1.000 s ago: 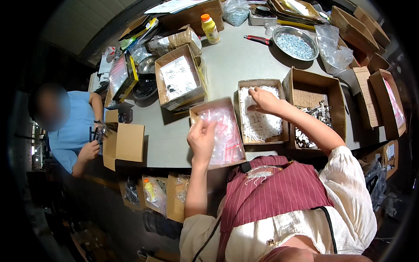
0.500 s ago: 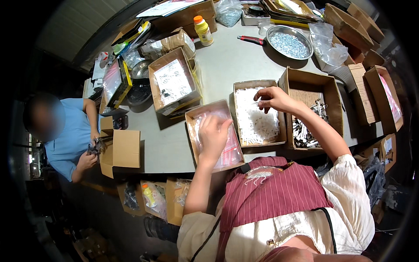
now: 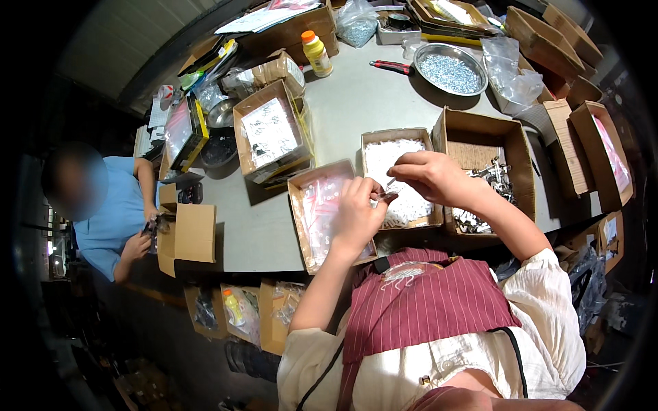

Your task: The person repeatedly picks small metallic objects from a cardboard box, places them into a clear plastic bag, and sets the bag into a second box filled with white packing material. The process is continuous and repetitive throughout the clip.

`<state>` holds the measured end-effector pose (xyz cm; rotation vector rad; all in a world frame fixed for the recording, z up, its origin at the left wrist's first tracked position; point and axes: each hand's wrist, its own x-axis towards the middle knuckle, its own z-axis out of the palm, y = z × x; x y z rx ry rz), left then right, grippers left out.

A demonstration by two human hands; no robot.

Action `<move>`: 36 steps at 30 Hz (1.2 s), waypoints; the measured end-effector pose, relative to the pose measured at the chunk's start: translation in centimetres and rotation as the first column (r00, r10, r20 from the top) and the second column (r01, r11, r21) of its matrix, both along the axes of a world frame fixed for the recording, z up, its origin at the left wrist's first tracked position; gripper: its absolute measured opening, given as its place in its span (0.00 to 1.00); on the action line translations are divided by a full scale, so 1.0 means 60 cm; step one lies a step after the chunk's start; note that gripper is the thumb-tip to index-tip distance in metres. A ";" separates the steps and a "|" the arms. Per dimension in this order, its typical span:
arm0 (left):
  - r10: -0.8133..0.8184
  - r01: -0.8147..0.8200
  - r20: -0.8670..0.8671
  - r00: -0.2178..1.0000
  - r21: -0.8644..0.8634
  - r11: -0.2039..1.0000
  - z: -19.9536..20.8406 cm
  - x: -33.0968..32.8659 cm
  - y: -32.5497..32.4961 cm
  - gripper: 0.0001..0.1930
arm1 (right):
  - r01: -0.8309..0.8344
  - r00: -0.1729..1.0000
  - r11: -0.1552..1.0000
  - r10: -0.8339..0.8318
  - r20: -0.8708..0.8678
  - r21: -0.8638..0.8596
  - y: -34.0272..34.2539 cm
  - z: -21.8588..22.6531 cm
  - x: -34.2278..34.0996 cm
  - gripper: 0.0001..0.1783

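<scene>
My left hand [image 3: 359, 214] is closed in a pinch on a small shiny piece [image 3: 381, 197], whose kind I cannot make out. Just right of it, my right hand [image 3: 433, 177] has its fingertips together on a small whitish piece [image 3: 391, 182]. Both hands are above the cardboard box of small white parts [image 3: 403, 215]. To the left stands an open box [image 3: 296, 205] of clear plastic bags with pinkish-red stripes. On the right, beside my right forearm, a deeper cardboard box [image 3: 460, 125] contains shiny metal pieces [image 3: 495, 171].
A steel bowl [image 3: 450, 98] of small silvery parts and a red-black utility knife [image 3: 392, 66] lie at the back. A yellow bottle with an orange cap [image 3: 317, 55] stands near stacked boxes [image 3: 274, 127]. At left, a person in blue [image 3: 110, 219] handles dark parts by an open carton [image 3: 195, 233].
My left hand has moved right from the bag box to the white-parts box, now pinching a shiny piece. My right hand has come down and nearer to it.
</scene>
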<state>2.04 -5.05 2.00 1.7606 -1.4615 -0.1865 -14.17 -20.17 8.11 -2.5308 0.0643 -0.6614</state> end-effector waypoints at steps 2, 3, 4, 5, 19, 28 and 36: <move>0.009 -0.010 -0.008 1.000 -0.059 0.998 0.000 -0.012 -0.007 0.14 | 0.008 0.999 0.992 -0.014 -0.050 -0.127 0.008 0.010 -0.007 0.13; -0.001 0.000 -0.009 1.000 -0.082 0.997 0.003 -0.018 -0.011 0.14 | -0.001 0.997 0.984 -0.013 -0.079 -0.177 0.009 0.014 -0.011 0.14; -0.018 0.017 -0.010 1.000 -0.095 0.995 0.005 -0.021 -0.014 0.14 | -0.012 0.994 0.974 -0.013 -0.108 -0.226 0.009 0.016 -0.015 0.15; -0.036 0.035 -0.010 0.999 -0.109 0.993 0.006 -0.024 -0.017 0.14 | -0.023 0.990 0.962 -0.015 -0.137 -0.274 0.009 0.018 -0.018 0.16; -0.186 0.184 -0.017 0.982 -0.085 0.979 -0.003 -0.059 -0.047 0.22 | -0.014 0.882 0.995 -0.033 -0.469 -0.095 -0.002 0.015 -0.079 0.29; -0.163 0.163 0.001 0.987 -0.053 0.985 -0.048 -0.080 -0.051 0.14 | 0.074 0.996 0.984 -0.065 -0.065 0.164 -0.001 -0.034 -0.122 0.19; -0.144 0.160 -0.181 0.973 0.076 0.984 -0.052 -0.078 -0.050 0.10 | 0.571 0.467 0.723 -0.676 -0.570 -0.389 -0.184 -0.179 -0.223 0.14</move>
